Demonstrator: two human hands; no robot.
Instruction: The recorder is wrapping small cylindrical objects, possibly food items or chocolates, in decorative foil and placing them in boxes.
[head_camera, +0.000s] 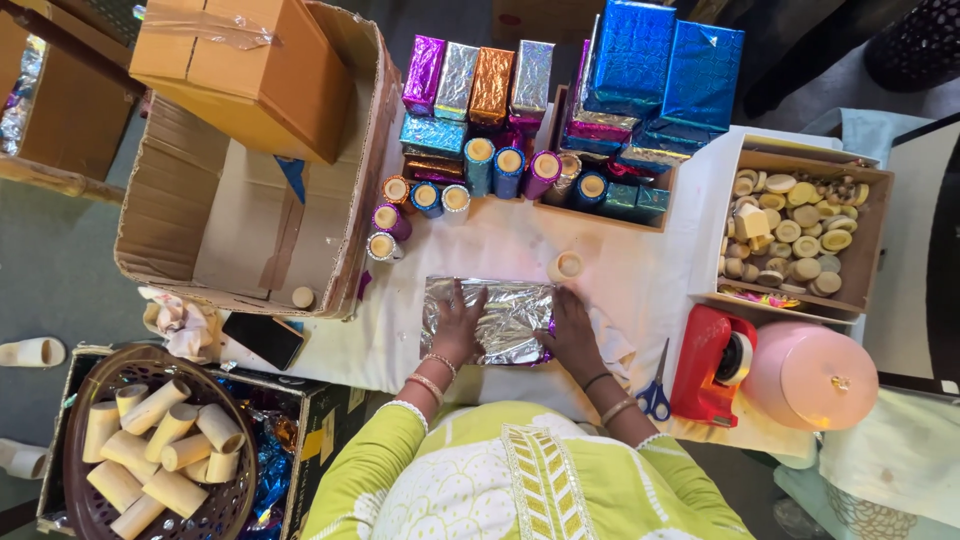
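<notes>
Pressing flat, both palms spread on a silver foil sheet (490, 318) on the white table (610, 290): left hand (458, 325) at its left end, right hand (572, 335) at its right; wrapping apparently mid-fold; scissors (656, 385) and red tape dispenser (712, 362) lie just right of the right hand.

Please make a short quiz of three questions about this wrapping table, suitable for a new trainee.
1. True or false: both hands press on the silver foil sheet.
2. Which tool lies between the right hand and the red tape dispenser? A) knife B) blue-handled scissors C) stapler
3. What fills the brown basket at lower left?

Key:
1. True; the left hand rests flat on it too.
2. B
3. Plain cardboard tubes.
</notes>
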